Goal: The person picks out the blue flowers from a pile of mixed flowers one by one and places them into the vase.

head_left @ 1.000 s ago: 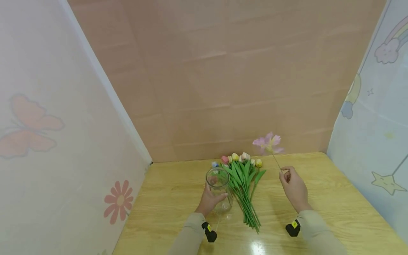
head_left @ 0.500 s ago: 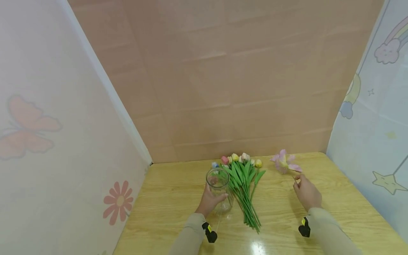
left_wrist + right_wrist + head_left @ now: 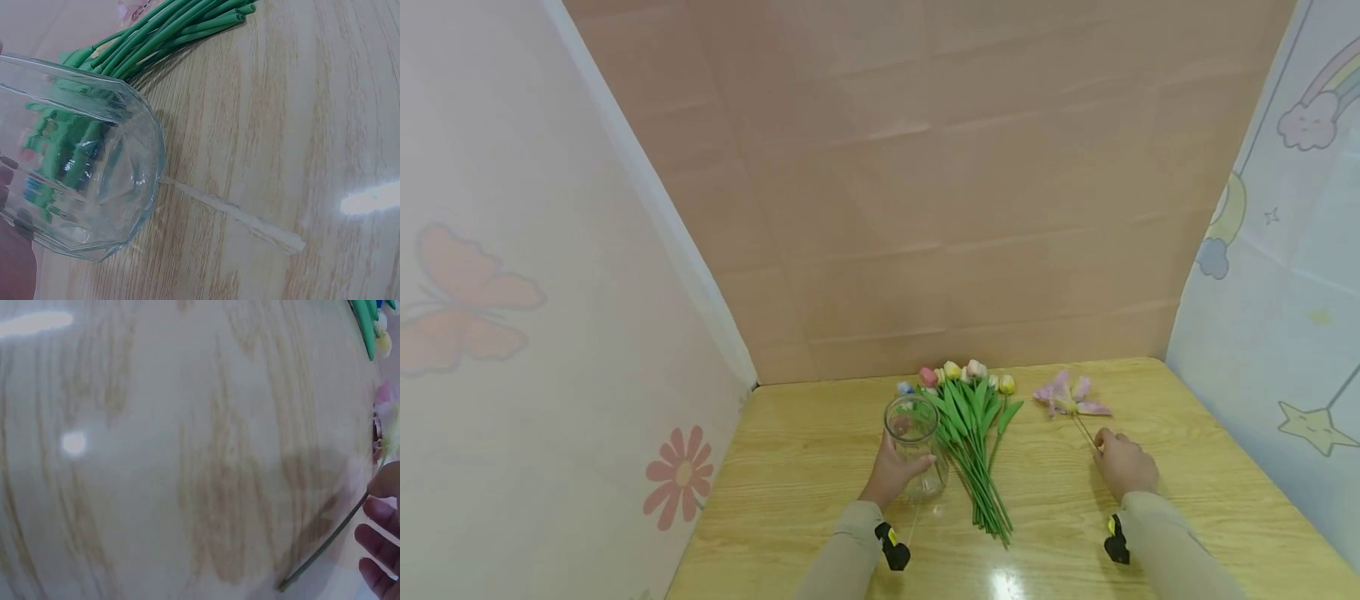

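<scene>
My left hand (image 3: 893,477) grips a clear glass jar (image 3: 931,482), which stands upright on the table with its wide mouth up. Through its side in the left wrist view, green leaves show behind the glass (image 3: 134,169). My right hand (image 3: 1126,465) pinches the thin stem of a pink lily-like flower (image 3: 1067,400) between thumb and forefinger, low over the table's right side. The blossom points away from me. In the right wrist view the stem (image 3: 331,540) runs down from the fingers to its cut end. A tulip bunch (image 3: 973,450) lies between the hands.
The wooden table (image 3: 805,467) is bounded by a brown backdrop (image 3: 865,208) and printed cloth walls at left (image 3: 580,292) and right (image 3: 1285,333). The tulips' leaves reach close to the jar's right side. A pale streak (image 3: 237,215) lies by the jar's base.
My right hand has moved right and down with the pink flower, from held up above the table to low over its surface. The left hand and jar have stayed put.
</scene>
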`<state>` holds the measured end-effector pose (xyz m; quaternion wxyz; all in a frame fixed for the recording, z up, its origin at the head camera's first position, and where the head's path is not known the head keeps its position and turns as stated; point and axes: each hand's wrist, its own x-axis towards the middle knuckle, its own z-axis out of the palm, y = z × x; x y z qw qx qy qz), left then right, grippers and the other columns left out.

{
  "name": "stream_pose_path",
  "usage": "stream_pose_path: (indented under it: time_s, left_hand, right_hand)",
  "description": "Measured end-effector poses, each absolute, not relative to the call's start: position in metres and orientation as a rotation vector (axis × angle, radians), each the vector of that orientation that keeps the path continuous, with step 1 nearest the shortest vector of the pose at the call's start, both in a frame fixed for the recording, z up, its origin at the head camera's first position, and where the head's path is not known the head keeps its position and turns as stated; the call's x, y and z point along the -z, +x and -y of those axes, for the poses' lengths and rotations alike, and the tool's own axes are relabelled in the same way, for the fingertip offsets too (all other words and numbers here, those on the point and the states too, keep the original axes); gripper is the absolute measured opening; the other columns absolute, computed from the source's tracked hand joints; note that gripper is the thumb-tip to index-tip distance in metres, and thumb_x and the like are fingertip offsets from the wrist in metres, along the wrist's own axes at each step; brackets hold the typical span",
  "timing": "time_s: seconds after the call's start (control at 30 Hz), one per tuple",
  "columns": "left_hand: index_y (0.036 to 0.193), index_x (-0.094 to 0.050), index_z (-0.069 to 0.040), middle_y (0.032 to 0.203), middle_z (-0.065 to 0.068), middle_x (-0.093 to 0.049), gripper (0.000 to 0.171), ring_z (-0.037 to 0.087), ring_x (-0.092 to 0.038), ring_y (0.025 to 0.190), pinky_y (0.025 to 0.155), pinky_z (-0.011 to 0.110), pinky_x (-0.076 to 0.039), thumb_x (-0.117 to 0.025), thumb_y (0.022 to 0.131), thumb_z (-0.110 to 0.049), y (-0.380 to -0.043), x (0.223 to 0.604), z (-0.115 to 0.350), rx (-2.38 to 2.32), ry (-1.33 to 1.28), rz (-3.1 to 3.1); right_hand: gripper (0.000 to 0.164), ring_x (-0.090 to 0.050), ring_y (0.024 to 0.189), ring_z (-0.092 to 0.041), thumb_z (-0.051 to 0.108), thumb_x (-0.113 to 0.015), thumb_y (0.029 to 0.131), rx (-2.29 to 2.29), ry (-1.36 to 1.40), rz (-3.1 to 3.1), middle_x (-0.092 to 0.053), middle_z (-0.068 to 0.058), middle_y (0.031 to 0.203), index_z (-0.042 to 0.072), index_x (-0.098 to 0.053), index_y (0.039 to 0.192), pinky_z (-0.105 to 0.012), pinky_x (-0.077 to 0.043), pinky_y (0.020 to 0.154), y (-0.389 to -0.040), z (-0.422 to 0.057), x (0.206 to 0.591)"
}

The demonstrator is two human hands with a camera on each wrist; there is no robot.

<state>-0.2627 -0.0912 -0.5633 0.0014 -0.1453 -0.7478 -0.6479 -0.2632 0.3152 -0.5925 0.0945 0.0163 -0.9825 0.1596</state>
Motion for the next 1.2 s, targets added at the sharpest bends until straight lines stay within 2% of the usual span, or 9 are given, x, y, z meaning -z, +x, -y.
stream_pose_path:
  time_s: [0.17, 0.23, 0.33, 0.47, 0.57, 0.67, 0.87, 1.07, 1.2]
  left_hand:
    - [0.14, -0.02, -0.019, 0.141, 0.008, -0.03, 0.083, 0.026, -0.025, 0.128, 0.099, 0.059, -0.027, -0.073, 0.078, -0.033, -0.253, 0.546, 0.091, 2.006, -0.482, 2.372]
    - [0.141, -0.019, -0.022, 0.142, 0.007, -0.029, 0.083, 0.024, -0.024, 0.129, 0.099, 0.058, -0.027, -0.073, 0.078, -0.033, -0.252, 0.544, 0.091, 2.002, -0.477, 2.379]
    - [0.141, -0.017, -0.025, 0.143, 0.005, -0.027, 0.085, 0.023, -0.022, 0.129, 0.1, 0.057, -0.027, -0.073, 0.078, -0.032, -0.253, 0.542, 0.091, 1.997, -0.467, 2.389]
    - [0.141, -0.019, -0.02, 0.142, 0.006, -0.029, 0.083, 0.023, -0.025, 0.128, 0.099, 0.057, -0.028, -0.072, 0.078, -0.031, -0.256, 0.542, 0.091, 1.988, -0.476, 2.387]
    - [0.141, -0.021, -0.016, 0.141, 0.007, -0.031, 0.083, 0.025, -0.026, 0.128, 0.099, 0.057, -0.028, -0.072, 0.078, -0.032, -0.256, 0.542, 0.091, 1.993, -0.485, 2.382]
    - [0.141, -0.02, -0.018, 0.141, 0.006, -0.031, 0.085, 0.025, -0.025, 0.128, 0.099, 0.057, -0.028, -0.073, 0.077, -0.033, -0.253, 0.542, 0.091, 2.024, -0.467, 2.381]
    - [0.143, -0.014, -0.026, 0.143, 0.004, -0.026, 0.09, 0.024, -0.022, 0.13, 0.1, 0.057, -0.026, -0.074, 0.076, -0.035, -0.25, 0.543, 0.09, 2.075, -0.417, 2.403]
    - [0.142, -0.016, -0.022, 0.143, 0.008, -0.027, 0.088, 0.025, -0.023, 0.129, 0.1, 0.058, -0.026, -0.073, 0.077, -0.034, -0.251, 0.54, 0.091, 2.063, -0.447, 2.383]
    - [0.142, -0.017, -0.024, 0.143, 0.009, -0.026, 0.086, 0.027, -0.021, 0.13, 0.1, 0.059, -0.025, -0.073, 0.077, -0.034, -0.251, 0.54, 0.091, 2.063, -0.446, 2.377]
  right_hand:
    - [0.012, -0.049, 0.059, -0.028, 0.012, -0.06, 0.083, -0.421, 0.085, 2.809, -0.054, -0.014, 0.079, 0.005, -0.056, 0.091, -0.049, -0.044, 0.05, -0.271, -0.303, 0.587]
    - [0.01, -0.049, 0.057, -0.026, 0.012, -0.061, 0.082, -0.412, 0.143, 2.748, -0.056, -0.013, 0.078, 0.006, -0.058, 0.088, -0.048, -0.044, 0.049, -0.277, -0.289, 0.581]
    - [0.008, -0.048, 0.053, -0.016, 0.012, -0.062, 0.082, -0.441, 0.26, 2.7, -0.057, -0.007, 0.075, 0.008, -0.058, 0.086, -0.04, -0.044, 0.045, -0.285, -0.26, 0.569]
    - [0.006, -0.045, 0.05, -0.009, 0.013, -0.059, 0.086, -0.637, 0.353, 2.835, -0.057, -0.001, 0.077, 0.01, -0.055, 0.09, -0.031, -0.042, 0.041, -0.283, -0.215, 0.557]
    - [0.005, -0.044, 0.05, -0.01, 0.016, -0.057, 0.088, -0.78, 0.367, 2.966, -0.054, 0.001, 0.074, 0.011, -0.055, 0.091, -0.032, -0.041, 0.041, -0.275, -0.186, 0.554]
    - [0.005, -0.045, 0.053, -0.011, 0.017, -0.058, 0.088, -0.834, 0.387, 3.033, -0.051, 0.003, 0.07, 0.014, -0.054, 0.088, -0.033, -0.041, 0.044, -0.267, -0.165, 0.561]
    - [0.01, -0.045, 0.054, -0.011, 0.016, -0.06, 0.087, -0.866, 0.35, 3.085, -0.051, 0.003, 0.069, 0.013, -0.051, 0.085, -0.033, -0.041, 0.046, -0.254, -0.153, 0.578]
    - [0.01, -0.045, 0.054, -0.013, 0.013, -0.058, 0.087, -0.903, 0.293, 3.072, -0.051, 0.001, 0.067, 0.011, -0.05, 0.084, -0.033, -0.041, 0.047, -0.252, -0.149, 0.576]
    - [0.01, -0.043, 0.05, -0.013, 0.015, -0.055, 0.089, -0.934, 0.208, 3.049, -0.049, 0.001, 0.064, 0.008, -0.05, 0.094, -0.032, -0.039, 0.045, -0.253, -0.146, 0.572]
